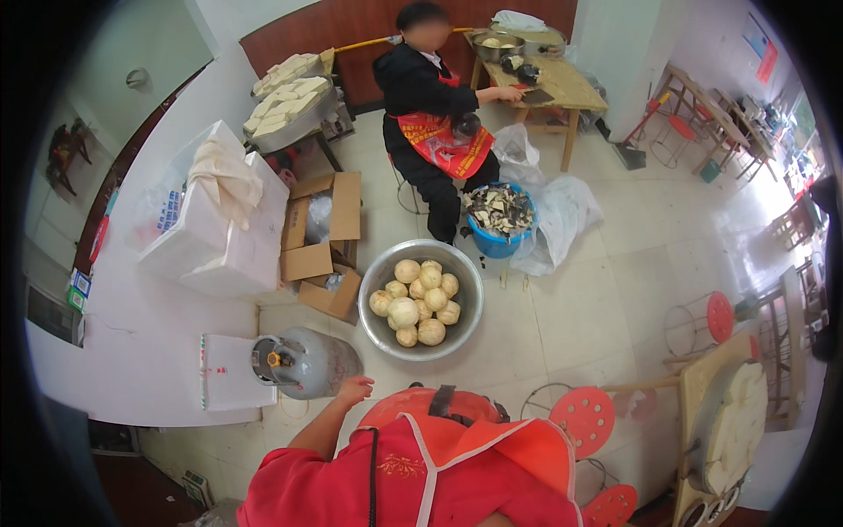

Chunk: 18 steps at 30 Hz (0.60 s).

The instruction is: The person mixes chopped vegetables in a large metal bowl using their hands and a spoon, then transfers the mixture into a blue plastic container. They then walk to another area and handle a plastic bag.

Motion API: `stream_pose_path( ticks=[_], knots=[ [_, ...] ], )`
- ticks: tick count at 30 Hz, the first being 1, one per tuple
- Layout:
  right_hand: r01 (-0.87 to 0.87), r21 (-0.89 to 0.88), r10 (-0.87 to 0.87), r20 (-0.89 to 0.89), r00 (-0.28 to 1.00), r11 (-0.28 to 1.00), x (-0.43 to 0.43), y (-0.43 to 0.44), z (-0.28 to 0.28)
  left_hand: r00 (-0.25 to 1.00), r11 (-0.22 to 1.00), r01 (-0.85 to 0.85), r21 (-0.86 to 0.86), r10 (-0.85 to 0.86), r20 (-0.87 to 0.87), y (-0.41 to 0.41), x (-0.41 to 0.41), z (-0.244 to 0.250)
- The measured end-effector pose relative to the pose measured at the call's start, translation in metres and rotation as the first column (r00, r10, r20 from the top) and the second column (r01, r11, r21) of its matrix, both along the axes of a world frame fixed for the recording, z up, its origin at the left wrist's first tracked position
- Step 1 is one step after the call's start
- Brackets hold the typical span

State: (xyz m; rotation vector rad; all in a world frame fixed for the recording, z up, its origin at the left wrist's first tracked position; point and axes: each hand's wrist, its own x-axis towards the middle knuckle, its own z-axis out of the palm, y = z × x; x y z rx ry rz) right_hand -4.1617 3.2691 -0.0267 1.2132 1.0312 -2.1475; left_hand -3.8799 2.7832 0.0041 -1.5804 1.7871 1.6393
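Note:
My left hand (355,390) hangs at my left side, by the base of a grey gas cylinder (319,362). Its fingers are loosely spread, and I see nothing in them. My right hand is out of view. On the floor before me stands a wide metal basin (475,300) holding several peeled, cream-coloured round root vegetables (403,312). Beyond it, a seated co-worker (425,99) in a red apron has one hand near a broad knife (537,97) on a wooden table (576,94). A dark, unpeeled round vegetable (466,126) rests at the co-worker's lap.
A blue bucket (497,247) of peelings and white plastic sacks (560,224) stand right of the basin. Cardboard boxes (346,211) and white foam boxes (244,263) are on the left. Red stools (582,421) and a table with a large round pan (705,435) flank my right.

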Motion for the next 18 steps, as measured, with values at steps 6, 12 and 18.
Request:
stream_pose_path(
  ticks=[6,12,18],
  knots=[
    [-0.143,-0.112,0.126,-0.146,0.981,0.983,-0.002,0.02,-0.021,0.999,0.999,-0.029,0.018,0.028,0.035,0.011,0.01,-0.008],
    [-0.037,0.028,0.035,0.07,0.997,0.999,-0.032,-0.004,-0.01,0.994,0.997,-0.065,-0.029,0.067,0.084,0.018,0.036,-0.016],
    [-0.24,-0.061,0.236,-0.07,0.969,0.969,-0.045,-0.015,-0.003,0.981,0.982,-0.188,-0.022,0.188,0.039,0.016,0.052,-0.02]
  ],
)
